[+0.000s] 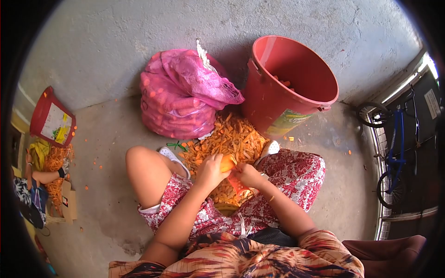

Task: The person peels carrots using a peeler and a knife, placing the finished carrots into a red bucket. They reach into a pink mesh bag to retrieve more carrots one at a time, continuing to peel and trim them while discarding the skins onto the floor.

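My left hand [210, 172] is wrapped around a thick orange carrot [227, 163], held over the heap between my legs. Close against the carrot's right end, my right hand [249, 176] has its fingers closed; I cannot tell what is in them. Just under that hand shows a bright orange-red piece [238, 186], partly covered by the fingers. A heap of carrot peelings [236, 137] spreads over the floor below both hands and out toward the wall.
A pink mesh sack [178, 99] full of carrots leans by the wall. Right of it stands a tall red bucket [278, 99] with carrots inside. At far left, another person's arm [47, 177] is near a smaller red bucket [52, 118] and peelings. A blue bicycle [397, 153] stands at right.
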`<move>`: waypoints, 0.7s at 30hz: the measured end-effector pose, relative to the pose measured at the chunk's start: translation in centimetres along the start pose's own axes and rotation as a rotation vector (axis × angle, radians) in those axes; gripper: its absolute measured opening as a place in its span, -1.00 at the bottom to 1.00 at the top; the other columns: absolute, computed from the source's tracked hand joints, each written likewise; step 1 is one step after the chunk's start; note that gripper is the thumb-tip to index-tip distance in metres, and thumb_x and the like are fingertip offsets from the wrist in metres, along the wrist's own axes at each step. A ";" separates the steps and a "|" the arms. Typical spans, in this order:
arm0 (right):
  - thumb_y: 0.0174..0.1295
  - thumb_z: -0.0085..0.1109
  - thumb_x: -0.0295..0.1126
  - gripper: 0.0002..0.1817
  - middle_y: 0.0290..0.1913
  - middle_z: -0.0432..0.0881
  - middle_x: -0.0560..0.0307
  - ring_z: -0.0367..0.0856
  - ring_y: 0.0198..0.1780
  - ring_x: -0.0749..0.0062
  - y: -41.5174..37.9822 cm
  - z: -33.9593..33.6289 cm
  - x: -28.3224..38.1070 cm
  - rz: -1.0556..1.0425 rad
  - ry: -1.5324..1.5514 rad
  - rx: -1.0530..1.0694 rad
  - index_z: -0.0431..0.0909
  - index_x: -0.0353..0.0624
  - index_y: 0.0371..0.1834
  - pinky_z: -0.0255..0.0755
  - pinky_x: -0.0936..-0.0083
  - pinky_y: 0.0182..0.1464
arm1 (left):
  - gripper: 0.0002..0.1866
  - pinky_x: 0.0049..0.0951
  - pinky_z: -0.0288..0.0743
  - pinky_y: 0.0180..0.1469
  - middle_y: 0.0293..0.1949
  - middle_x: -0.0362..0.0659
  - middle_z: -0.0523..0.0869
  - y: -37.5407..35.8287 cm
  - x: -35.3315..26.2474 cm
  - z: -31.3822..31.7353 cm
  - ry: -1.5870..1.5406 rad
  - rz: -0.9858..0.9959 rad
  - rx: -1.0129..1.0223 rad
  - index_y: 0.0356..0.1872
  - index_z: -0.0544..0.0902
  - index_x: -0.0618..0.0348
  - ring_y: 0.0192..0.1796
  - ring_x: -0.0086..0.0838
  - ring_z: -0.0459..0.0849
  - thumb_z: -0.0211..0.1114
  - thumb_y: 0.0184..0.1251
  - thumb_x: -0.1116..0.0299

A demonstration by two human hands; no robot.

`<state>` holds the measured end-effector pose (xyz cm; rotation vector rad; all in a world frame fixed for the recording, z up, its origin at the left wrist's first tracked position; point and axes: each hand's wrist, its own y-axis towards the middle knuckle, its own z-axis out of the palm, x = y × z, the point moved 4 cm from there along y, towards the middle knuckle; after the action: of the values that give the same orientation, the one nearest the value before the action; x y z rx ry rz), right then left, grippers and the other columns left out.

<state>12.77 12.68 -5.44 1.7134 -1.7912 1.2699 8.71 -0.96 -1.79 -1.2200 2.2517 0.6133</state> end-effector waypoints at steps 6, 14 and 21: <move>0.09 -0.05 -0.29 -0.71 -0.35 0.51 -0.26 0.49 -0.26 -0.08 0.6 1.1 -1.3 0.080 -0.042 0.007 0.47 -0.34 -0.33 0.34 0.26 -0.20 | -0.48 -0.29 0.44 -0.24 -0.34 0.07 0.57 0.1 1.3 1.0 -0.087 -0.108 0.198 -0.24 0.48 0.29 -0.28 -0.11 0.55 0.40 -0.29 0.21; 0.03 -0.02 -0.33 -0.77 -0.38 0.52 -0.19 0.50 -0.29 -0.05 0.7 1.2 -0.9 -0.054 -0.100 0.066 0.47 -0.26 -0.32 0.37 0.30 -0.24 | -0.48 -0.30 0.45 -0.26 -0.37 0.04 0.58 0.0 1.1 1.2 -0.101 -0.017 0.142 -0.25 0.50 0.26 -0.30 -0.14 0.57 0.40 -0.30 0.19; -0.03 0.02 -0.34 -0.77 -0.41 0.55 -0.13 0.52 -0.30 0.03 2.5 3.5 -5.5 -0.063 -0.123 0.047 0.48 -0.23 -0.32 0.38 0.33 -0.24 | -0.46 -0.34 0.46 -0.19 -0.30 0.01 0.59 0.2 -0.7 1.2 -0.186 0.212 0.128 -0.21 0.51 0.22 -0.27 -0.15 0.58 0.41 -0.26 0.13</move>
<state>12.66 12.95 -12.37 1.8963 -1.7721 1.2134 9.09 0.29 -2.23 -0.8336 2.2398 0.6233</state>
